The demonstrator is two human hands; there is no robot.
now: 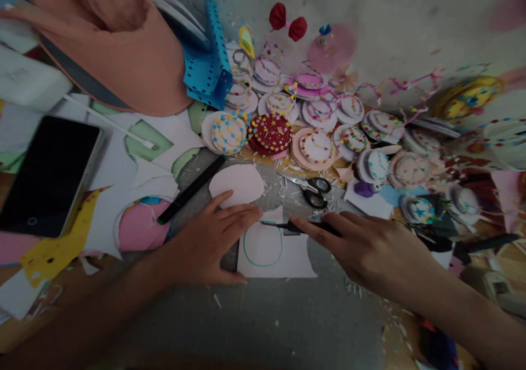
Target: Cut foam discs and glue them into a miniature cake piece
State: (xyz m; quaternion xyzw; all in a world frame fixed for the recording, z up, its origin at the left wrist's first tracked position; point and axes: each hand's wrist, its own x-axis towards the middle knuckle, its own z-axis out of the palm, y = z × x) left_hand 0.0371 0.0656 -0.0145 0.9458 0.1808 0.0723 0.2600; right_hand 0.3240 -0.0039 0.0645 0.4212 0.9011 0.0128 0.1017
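A piece of white foam or card point(293, 255) with a green circle drawn on it lies on the grey mat point(263, 320). My left hand point(224, 233) rests on its left side, fingers stretched out and thumb apart. In my right hand point(357, 244) is a black craft knife point(291, 227), index finger laid along it. Its thin tip meets the top of the green circle near my left fingertips. Just beyond my left fingers lies a pale, roughly cut disc point(236, 183). Black-handled scissors point(310, 188) lie above the sheet, and a black marker point(193, 189) is left of the disc.
Several small decorated hats point(271, 134) crowd the back along the wall. On the left are a phone point(51, 175), a white cable point(110, 123), paper offcuts and a pink piece point(143, 230). A large salmon-coloured visor-like object point(119, 52) stands behind them. Small scraps litter the mat.
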